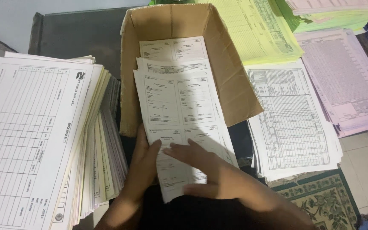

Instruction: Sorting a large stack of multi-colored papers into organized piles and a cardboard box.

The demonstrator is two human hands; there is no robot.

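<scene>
A stack of white printed forms (177, 110) lies lengthwise in an open cardboard box (231, 72), its near end sticking out toward me. My left hand (143, 164) grips the stack's near left edge, thumb on top. My right hand (205, 166) lies flat on the top sheet at the near end, fingers spread and pointing left. More white forms (173, 49) sit deeper in the box.
A tall, fanned pile of white ruled forms (35, 136) stands at the left. To the right lie a white table-form pile (290, 123), pink sheets (346, 76) and yellow-green sheets (256, 30). A patterned rug (324, 200) and tiled floor (367, 162) show at lower right.
</scene>
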